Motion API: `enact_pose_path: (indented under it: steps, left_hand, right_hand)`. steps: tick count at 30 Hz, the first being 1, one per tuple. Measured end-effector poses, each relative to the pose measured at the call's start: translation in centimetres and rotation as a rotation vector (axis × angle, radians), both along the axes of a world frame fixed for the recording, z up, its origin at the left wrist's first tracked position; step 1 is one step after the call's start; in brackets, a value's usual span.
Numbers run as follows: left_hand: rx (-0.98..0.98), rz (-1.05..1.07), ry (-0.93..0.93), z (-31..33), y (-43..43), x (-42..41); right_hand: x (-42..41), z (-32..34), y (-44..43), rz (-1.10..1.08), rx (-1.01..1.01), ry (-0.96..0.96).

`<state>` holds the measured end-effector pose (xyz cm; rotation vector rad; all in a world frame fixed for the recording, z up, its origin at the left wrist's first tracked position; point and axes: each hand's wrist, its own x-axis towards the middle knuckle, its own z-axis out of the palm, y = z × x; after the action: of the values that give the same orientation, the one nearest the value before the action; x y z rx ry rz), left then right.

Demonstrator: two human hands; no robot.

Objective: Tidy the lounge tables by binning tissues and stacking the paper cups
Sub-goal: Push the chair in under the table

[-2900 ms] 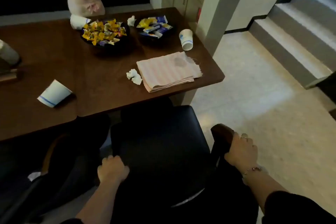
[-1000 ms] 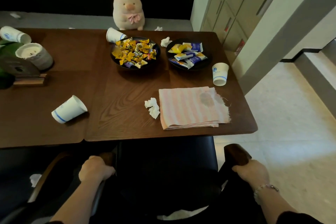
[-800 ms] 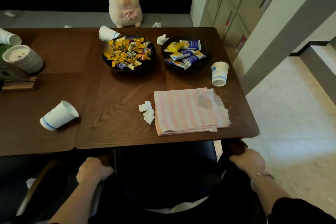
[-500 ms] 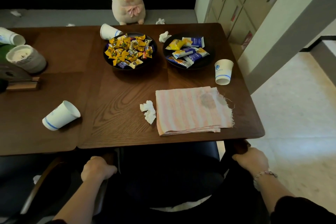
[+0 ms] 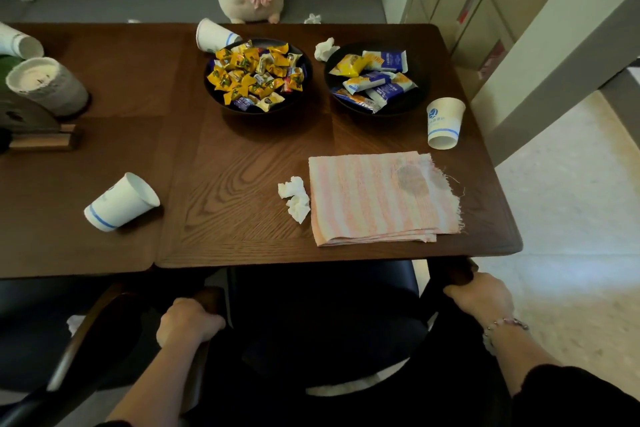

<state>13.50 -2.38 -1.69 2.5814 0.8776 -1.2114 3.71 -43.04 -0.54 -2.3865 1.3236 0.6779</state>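
Table (image 5: 242,163), chair (image 5: 322,315) tucked under its near edge. My left hand (image 5: 188,324) and right hand (image 5: 481,298), fingers curled tight, grip the chair's arms. Cloth (image 5: 377,198) near right. Cups: one upright (image 5: 445,123) by the right edge, one tipped (image 5: 121,201) left. Tissue (image 5: 294,198) touching cloth's left edge.

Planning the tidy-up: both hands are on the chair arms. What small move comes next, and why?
Probably let go with the right hand and reach for the crumpled tissue beside the striped cloth: it's the nearest litter.
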Motion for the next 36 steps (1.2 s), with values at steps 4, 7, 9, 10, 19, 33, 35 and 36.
enact_pose_path:
  steps: [4,7,9,10,19,33,35,36]
  left_hand:
    - [0.012,-0.024,-0.033,0.0,-0.2,-0.3]
    - [0.013,-0.031,-0.058,0.0,-0.3,-0.5]
    - [0.01,-0.03,-0.074,0.1,-0.4,-0.7]
    - [0.007,-0.027,-0.082,0.2,-0.4,-0.8]
    - [-0.031,-0.028,-0.121,0.1,-0.7,-2.0]
    - [-0.141,-0.599,-0.282,14.8,5.9,-0.7]
    - [-0.1,-0.591,-0.411,17.1,6.1,-0.4]
    - [-0.086,-0.582,-0.49,18.1,5.8,-0.6]
  right_hand:
    - [-0.5,0.1,0.1,-0.005,-0.007,0.05]
    - [-0.5,0.2,0.2,-0.022,-0.012,0.072]
    - [-0.5,0.3,0.3,-0.018,-0.008,0.071]
    - [-0.6,0.3,0.3,-0.018,-0.001,0.062]
    - [-1.4,1.0,1.0,-0.037,-0.025,0.036]
    - [4.2,13.6,22.3,0.761,-0.048,-0.198]
    - [6.0,16.5,24.4,0.884,-0.097,-0.366]
    - [6.6,17.6,25.1,0.929,-0.127,-0.435]
